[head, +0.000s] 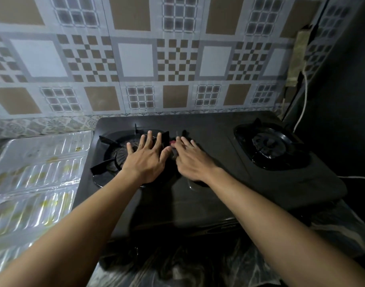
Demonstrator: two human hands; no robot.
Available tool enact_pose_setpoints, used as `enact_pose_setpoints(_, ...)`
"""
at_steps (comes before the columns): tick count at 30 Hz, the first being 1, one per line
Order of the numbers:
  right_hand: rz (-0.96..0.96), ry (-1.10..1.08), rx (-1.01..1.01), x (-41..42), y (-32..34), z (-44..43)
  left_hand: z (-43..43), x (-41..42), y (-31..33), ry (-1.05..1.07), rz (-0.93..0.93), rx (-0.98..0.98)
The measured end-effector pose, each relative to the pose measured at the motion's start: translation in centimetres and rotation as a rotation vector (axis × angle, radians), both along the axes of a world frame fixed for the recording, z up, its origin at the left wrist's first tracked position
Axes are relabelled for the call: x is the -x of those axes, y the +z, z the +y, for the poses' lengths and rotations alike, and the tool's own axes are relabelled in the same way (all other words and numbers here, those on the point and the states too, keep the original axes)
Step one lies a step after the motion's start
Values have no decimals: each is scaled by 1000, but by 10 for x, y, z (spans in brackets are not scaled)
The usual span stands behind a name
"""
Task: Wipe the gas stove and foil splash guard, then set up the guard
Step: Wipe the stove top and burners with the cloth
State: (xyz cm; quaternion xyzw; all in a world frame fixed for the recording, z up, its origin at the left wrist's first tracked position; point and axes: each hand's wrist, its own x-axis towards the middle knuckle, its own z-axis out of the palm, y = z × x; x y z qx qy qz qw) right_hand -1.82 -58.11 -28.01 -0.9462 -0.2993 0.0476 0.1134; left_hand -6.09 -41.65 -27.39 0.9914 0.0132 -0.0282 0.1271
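A black two-burner gas stove (208, 195) stands against the tiled wall. My left hand (148, 158) lies with its fingers spread over the left burner's pan support (107, 141), holding nothing that I can see. My right hand (193, 160) is close beside it, slightly blurred, fingers stretched flat on the stove top between the burners. A small red thing (173, 143) shows between my thumb and forefinger; what it is and whether I grip it is unclear. The foil splash guard (36, 179) lies flat on the counter left of the stove, stained with yellowish spots.
The right burner (270, 146) sits uncovered at the stove's far right. A white cable (304, 104) hangs down the dark wall on the right, below a wall fitting (299, 56). A crumpled dark plastic sheet (198, 266) covers the counter in front of the stove.
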Motion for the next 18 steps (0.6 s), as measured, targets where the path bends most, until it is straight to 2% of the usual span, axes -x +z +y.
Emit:
enact_pose_setpoints(4,-5,15,81,19,-4,-19,-4,5,2,-38,-34,-55)
enact_pose_setpoints(13,102,-298,161,-16,9,-81,-7,7,0,-84,-7,-28)
enact_pose_setpoints(18,106,-391,130,0,5,-112,-6,6,-3,-98,-15,-14)
